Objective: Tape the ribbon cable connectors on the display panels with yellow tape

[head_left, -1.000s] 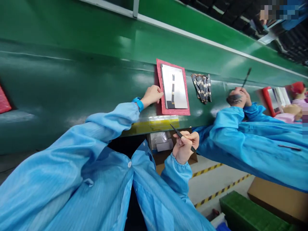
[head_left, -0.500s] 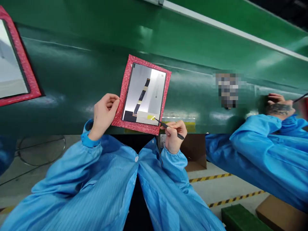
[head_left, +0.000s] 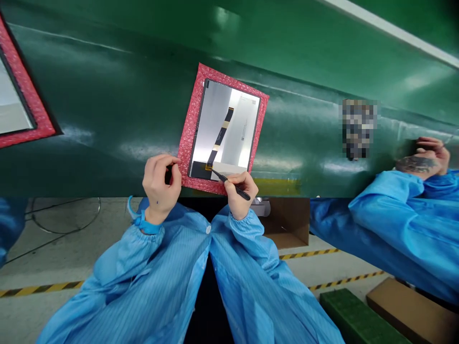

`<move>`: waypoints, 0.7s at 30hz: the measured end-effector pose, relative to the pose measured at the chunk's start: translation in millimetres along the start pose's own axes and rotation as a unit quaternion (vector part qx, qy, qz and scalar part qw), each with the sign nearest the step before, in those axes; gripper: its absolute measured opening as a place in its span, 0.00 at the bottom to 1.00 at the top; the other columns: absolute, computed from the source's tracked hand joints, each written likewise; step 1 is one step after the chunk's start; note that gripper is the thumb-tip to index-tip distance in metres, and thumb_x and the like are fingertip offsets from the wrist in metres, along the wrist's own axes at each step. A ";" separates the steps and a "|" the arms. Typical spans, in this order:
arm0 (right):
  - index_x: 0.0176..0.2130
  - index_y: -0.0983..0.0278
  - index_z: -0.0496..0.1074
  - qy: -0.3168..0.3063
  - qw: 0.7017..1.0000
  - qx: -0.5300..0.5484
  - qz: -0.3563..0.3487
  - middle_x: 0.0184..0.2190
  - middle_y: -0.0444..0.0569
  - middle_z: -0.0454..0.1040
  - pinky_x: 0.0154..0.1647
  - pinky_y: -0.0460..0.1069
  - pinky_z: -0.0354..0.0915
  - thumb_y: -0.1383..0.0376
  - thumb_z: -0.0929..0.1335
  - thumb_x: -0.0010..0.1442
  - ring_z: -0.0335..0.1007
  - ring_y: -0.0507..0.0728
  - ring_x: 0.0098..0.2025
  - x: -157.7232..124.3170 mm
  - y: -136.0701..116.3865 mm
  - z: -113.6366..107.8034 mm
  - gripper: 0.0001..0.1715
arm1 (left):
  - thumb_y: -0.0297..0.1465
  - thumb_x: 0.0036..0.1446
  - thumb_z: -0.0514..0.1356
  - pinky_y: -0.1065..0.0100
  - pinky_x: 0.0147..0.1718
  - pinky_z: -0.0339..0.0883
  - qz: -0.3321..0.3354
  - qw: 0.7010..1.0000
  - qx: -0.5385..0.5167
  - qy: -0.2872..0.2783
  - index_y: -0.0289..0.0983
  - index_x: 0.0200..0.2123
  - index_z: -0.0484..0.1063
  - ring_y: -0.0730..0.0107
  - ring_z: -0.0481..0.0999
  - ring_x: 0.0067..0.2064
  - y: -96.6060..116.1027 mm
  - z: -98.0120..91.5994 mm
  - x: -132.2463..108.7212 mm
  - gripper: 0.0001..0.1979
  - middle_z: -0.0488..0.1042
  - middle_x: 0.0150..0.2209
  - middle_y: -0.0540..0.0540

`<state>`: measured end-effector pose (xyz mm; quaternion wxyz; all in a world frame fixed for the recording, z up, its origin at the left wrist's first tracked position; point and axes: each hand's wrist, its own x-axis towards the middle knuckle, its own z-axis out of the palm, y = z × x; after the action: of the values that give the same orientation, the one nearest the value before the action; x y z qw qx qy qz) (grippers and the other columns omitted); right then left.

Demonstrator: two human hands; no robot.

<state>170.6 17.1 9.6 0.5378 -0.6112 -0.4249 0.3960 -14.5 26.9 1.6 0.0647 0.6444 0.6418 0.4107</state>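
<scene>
A flat display panel (head_left: 204, 124) lies on a pink bubble-wrap sheet (head_left: 185, 138) in front of me. On its shiny face runs a black-and-tan flex cable (head_left: 220, 138), slanting down to the left. A small yellow tape piece (head_left: 208, 167) is at the cable's lower end. My right hand (head_left: 242, 193) grips black tweezers (head_left: 229, 184), whose tip reaches that tape. At the sheet's lower left edge is my left hand (head_left: 163, 184), fingers curled and closed with the fingertips on the edge of the wrap.
Another panel (head_left: 12, 105) on a pink sheet (head_left: 45, 122) lies far left on the green bench (head_left: 107, 105). To the right, a co-worker's hand (head_left: 425, 160) and blue sleeve (head_left: 387, 200) are at the bench. An open cardboard box (head_left: 290, 222) stands below the bench edge.
The tweezers have moved left across the panel's lower edge, and the yellow tape has gone from the lower right to the cable's end. My left hand has shifted slightly. The view has moved a little.
</scene>
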 end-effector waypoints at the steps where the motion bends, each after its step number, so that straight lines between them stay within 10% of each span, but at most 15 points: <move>1: 0.25 0.59 0.63 0.002 1.000 -0.002 0.000 0.22 0.42 0.71 0.27 0.50 0.70 0.63 0.70 0.49 0.71 0.54 0.23 -0.3 0.5 -0.2 0.10 | 0.26 0.62 0.56 0.58 0.42 0.72 0.013 1.000 0.007 0.006 0.40 0.41 0.73 0.60 0.77 0.43 0.1 -0.2 -1.0 0.07 0.77 0.39 0.42; 21: 0.25 0.58 0.62 0.013 1.000 -0.003 0.007 0.22 0.41 0.72 0.27 0.50 0.69 0.66 0.69 0.49 0.73 0.54 0.24 1.3 -0.3 -4.9 0.09 | 0.21 0.57 0.59 0.54 0.50 0.68 0.169 0.982 -0.035 -0.075 0.41 0.47 0.74 0.57 0.78 0.48 8.9 2.9 -11.0 0.15 0.80 0.44 0.43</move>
<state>175.6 16.8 10.4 0.5388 -0.6205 -0.4146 0.3908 -4.0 17.1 0.3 0.0645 0.7697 0.5025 0.3885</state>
